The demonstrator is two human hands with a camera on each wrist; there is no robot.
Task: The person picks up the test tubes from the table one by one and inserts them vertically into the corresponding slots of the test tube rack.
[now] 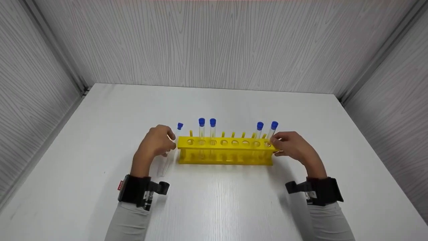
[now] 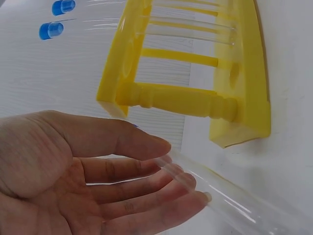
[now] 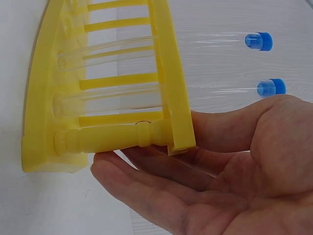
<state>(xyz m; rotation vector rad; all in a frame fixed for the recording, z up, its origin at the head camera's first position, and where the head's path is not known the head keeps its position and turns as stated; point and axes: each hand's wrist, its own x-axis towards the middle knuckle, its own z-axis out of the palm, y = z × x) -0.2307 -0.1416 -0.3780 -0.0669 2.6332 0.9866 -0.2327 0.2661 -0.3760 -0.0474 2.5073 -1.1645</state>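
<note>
My left hand (image 1: pixel 154 141) pinches a clear test tube (image 2: pixel 234 200) between thumb and fingers, just beside the left end of the yellow test tube rack (image 1: pixel 227 161). That tube leans, with its blue cap (image 1: pixel 180 126) up and away and its lower end near the table. At the rack's other end, my right hand (image 1: pixel 294 147) grips the corner; in the right wrist view its fingertips (image 3: pixel 105 169) lie under the turned end post (image 3: pixel 105 139). Two blue-capped tubes (image 1: pixel 202 129) stand in holes left of the middle, and two more (image 1: pixel 259 130) near the right end.
The rack stands on a white table (image 1: pixel 214 204). Short yellow pegs (image 1: pixel 233 134) rise along its back edge. Grey wood-grain panels (image 1: pixel 214 43) close off the back and both sides. Each wrist wears a black camera strap (image 1: pixel 135 190).
</note>
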